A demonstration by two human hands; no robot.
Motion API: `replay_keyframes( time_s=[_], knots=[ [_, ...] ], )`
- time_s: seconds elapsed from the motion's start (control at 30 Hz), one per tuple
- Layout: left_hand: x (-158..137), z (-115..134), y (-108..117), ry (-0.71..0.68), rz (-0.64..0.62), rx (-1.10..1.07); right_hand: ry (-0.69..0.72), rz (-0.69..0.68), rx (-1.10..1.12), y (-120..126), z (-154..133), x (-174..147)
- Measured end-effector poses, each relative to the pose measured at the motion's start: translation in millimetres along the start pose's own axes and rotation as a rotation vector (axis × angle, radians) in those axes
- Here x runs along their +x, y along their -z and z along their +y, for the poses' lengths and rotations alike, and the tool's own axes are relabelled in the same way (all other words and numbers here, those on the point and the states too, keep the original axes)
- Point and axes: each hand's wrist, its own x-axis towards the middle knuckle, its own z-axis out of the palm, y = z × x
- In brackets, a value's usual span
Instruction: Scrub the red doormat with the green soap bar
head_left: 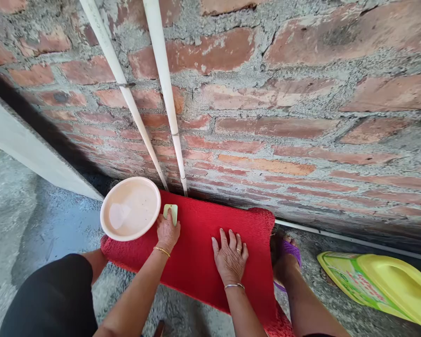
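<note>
A thick red mat or towel (192, 234) is spread over a raised surface whose support is hidden. My left hand (168, 232) closes around a pale green flat block (170, 213), rounded at the corners with a small hole at its far end; its underside is hidden. The block rests on the red fabric near its far edge. On the right half of the fabric, my right hand (230, 256) lies flat with the fingers stretched and slightly spread. Just left of my left hand, a pale pink basin (107, 220) holding clear water stands on the fabric's left end.
A brick wall (238, 126) rises right behind the red fabric, with two white pipes (165, 89) running down it. A yellow-green detergent bottle (375, 285) lies on the concrete floor at right. A grey slab (38, 140) leans at left. One foot wears a purple slipper (292, 252).
</note>
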Motion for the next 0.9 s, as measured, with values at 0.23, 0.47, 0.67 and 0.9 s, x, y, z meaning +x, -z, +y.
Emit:
replay_keyframes(
  time_s=[0.23,0.47,0.67,0.9],
  knots=[
    [-50,44,-24,-0.369,-0.083,-0.05,0.025,0.034,0.011,-3,1,0],
    [-22,-5,-9,-0.033,0.007,-0.028,-0.001,0.014,0.015,-2,-1,-1],
    [-46,32,-20,-0.163,-0.106,-0.052,-0.014,-0.073,-0.005,3,-2,1],
    [-62,-1,-15,-0.192,-0.103,-0.078,-0.021,-0.055,-0.003,3,-3,1]
  ],
)
